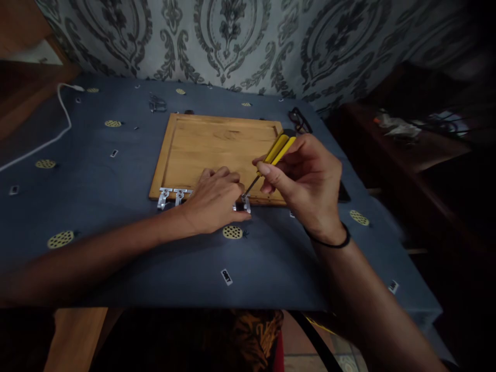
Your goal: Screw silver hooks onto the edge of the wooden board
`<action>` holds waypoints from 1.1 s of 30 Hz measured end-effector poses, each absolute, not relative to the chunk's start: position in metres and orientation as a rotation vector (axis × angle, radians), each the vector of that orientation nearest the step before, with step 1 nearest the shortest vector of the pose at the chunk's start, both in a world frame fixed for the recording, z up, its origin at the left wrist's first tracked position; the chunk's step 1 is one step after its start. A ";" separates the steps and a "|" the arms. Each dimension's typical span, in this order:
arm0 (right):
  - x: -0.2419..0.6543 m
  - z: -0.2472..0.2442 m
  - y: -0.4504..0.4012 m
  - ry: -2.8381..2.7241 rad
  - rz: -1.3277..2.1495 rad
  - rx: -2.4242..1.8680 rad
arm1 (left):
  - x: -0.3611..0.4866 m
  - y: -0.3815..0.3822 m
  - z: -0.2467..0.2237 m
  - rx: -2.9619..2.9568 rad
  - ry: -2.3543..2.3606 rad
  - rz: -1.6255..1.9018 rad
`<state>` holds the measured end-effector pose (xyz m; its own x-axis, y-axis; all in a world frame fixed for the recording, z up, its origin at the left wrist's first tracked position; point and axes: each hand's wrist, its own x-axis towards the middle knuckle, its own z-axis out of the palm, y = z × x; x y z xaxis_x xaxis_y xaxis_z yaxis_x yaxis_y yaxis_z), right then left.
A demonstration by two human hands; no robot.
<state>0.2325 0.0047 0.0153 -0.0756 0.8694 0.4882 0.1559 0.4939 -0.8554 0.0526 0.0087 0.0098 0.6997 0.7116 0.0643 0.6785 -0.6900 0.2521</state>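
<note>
The wooden panel (225,147) lies flat on the cloth-covered surface (116,274), with silvery metal brackets along its near edge: two show toward its left corner, and an end bracket (247,204) sits farther right. The right hand (320,181) is closed round the yellow-and-black screwdriver (277,150), thumb and fingers pinching the lower part of the handle; its shaft slants down and left to the end bracket. The left hand (217,199) lies over the panel's near edge, fingers bent and thumb on the near side, seemingly clamped on the end bracket. Whether the tip is seated in a screw is too small to tell.

For clean work here, the shaft would do better upright over the screw, square to the panel's face; at a slant the tip may ride out and chew the head. Firm downward pressure with short, even turns seems wise, easing off if the screw leans or binds. The left fingers should press the bracket flat and flush with the panel's edge, yet sit clear of the tip's path, since a slip could catch them. Loose metal bits (157,103) lie beyond the panel's far left corner, and eyeglasses (300,121) just beyond its far right corner, both clear of the turning wrist.
</note>
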 end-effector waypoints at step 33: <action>0.238 0.020 0.006 -1.446 0.600 -0.881 | 0.053 0.009 0.013 2.687 1.113 0.215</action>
<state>0.2375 0.0060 0.0199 0.0712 0.8083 0.5844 0.1574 0.5695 -0.8068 0.0526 0.0088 0.0130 0.7014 0.7111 0.0490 0.6781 -0.6869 0.2616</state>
